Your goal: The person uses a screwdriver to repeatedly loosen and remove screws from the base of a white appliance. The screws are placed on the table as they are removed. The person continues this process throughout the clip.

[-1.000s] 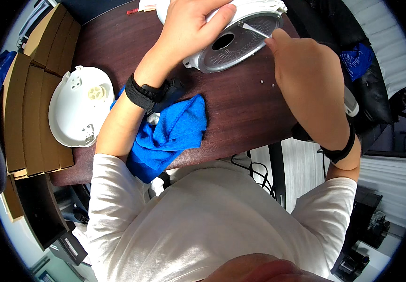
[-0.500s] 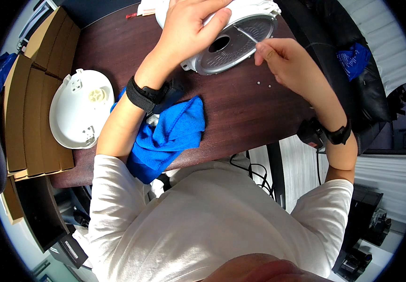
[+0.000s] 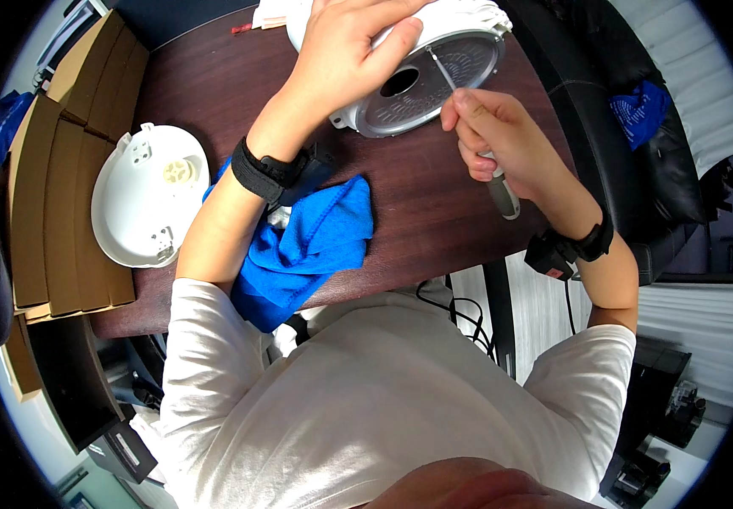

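Matt grey metal plate (image 3: 421, 89), plastic housing (image 3: 468, 25)

Round white appliance (image 3: 434, 81) at twelve o'clock cut off by the top edge and partly covered by the left hand (image 3: 349, 59), screwdriver (image 3: 476, 136) handle mostly hidden in the right hand (image 3: 502, 148), tip too small to tell
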`<state>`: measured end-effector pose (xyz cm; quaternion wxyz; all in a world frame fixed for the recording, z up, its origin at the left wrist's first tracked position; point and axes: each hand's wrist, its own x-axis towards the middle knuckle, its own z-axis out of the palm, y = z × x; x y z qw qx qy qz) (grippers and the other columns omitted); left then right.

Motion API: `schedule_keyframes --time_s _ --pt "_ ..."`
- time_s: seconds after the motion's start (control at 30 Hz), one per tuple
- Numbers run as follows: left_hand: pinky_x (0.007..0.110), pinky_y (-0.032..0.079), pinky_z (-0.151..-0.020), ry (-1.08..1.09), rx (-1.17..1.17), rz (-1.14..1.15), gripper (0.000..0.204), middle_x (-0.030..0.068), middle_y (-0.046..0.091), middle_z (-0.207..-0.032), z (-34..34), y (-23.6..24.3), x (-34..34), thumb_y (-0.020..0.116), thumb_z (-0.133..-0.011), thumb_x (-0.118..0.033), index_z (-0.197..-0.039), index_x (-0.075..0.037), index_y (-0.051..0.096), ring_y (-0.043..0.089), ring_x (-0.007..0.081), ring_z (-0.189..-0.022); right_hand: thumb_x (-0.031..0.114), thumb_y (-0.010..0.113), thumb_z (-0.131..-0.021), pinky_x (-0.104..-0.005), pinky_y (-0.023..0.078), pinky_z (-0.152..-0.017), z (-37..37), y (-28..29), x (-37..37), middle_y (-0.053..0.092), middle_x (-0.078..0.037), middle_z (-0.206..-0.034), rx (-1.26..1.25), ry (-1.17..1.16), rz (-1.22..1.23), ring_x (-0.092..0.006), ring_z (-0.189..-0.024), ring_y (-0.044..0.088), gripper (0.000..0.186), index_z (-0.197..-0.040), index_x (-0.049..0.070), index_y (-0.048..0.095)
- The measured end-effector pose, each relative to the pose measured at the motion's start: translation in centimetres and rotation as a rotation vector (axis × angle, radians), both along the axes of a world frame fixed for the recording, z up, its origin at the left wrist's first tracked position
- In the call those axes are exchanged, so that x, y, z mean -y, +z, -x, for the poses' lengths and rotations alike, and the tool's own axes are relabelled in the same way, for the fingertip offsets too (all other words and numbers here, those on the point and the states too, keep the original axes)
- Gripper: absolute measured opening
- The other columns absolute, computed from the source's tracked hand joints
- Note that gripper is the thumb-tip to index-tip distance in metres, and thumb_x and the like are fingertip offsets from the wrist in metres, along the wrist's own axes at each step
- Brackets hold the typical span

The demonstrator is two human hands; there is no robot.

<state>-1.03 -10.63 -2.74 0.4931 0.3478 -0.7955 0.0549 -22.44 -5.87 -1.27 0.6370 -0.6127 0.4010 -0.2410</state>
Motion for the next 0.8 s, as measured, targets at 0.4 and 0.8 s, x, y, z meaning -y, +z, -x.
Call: schedule_keyframes --time_s 0.4,0.8 --pt "0.052 0.025 -0.108 -0.015 -0.023 0.001 0.037 0.0148 0.057 -0.129 0.0 -0.1 0.1 0.055 -0.084 -0.015 -0.120 -0.009 0.063 0.043 0.0402 -0.129 0.034 0.037 -0.103 -0.0212 0.032 -0.040 -0.9 -2.6 -0.2 0.032 0.005 -0.055 0.346 0.034 -0.200 -0.0049 -0.043 0.033 0.035 -0.090 0.004 0.050" --pt "0.053 0.026 -0.107 -0.014 -0.007 0.023 0.037 0.0148 0.056 -0.130 0.1 0.1 0.0 0.055 -0.084 -0.014 -0.120 -0.009 0.063 0.044 0.0410 -0.128 0.037 0.039 -0.102 -0.0257 0.032 -0.047 -3.7 -5.9 -1.2 0.028 0.004 -0.059 0.820 0.100 -0.395 -0.0097 -0.049 0.035 0.033 -0.095 0.008 0.052"
